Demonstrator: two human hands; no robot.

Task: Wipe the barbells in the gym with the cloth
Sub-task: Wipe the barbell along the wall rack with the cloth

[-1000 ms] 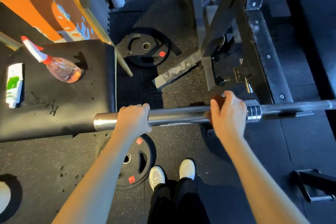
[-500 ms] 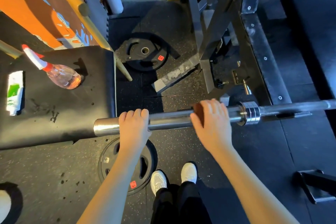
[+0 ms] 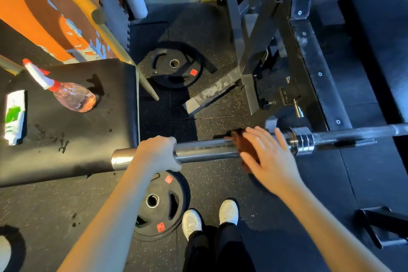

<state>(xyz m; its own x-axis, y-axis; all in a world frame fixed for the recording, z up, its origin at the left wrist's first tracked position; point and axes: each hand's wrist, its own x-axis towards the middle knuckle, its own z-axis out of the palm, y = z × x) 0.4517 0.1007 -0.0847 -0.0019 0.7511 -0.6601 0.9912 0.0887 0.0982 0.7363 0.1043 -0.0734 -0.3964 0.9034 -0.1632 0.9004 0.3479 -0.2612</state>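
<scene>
Your right hand (image 3: 268, 157) has slid back from the collar and flattened out, fingers straight, pressing the dark brown cloth (image 3: 245, 146) onto the chrome steel barbell sleeve (image 3: 203, 150) about mid-length. Your left hand (image 3: 157, 153) stays clenched round the sleeve near its free end. That covered stretch probably remains to wipe.

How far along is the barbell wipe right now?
Mid-wipe. The left hand grips the barbell sleeve near its end; the right hand presses the brown cloth onto the sleeve beside the collar. The bare sleeve between the hands shines, so likely done, though I cannot confirm. The shaft past the collar probably remains.
</scene>
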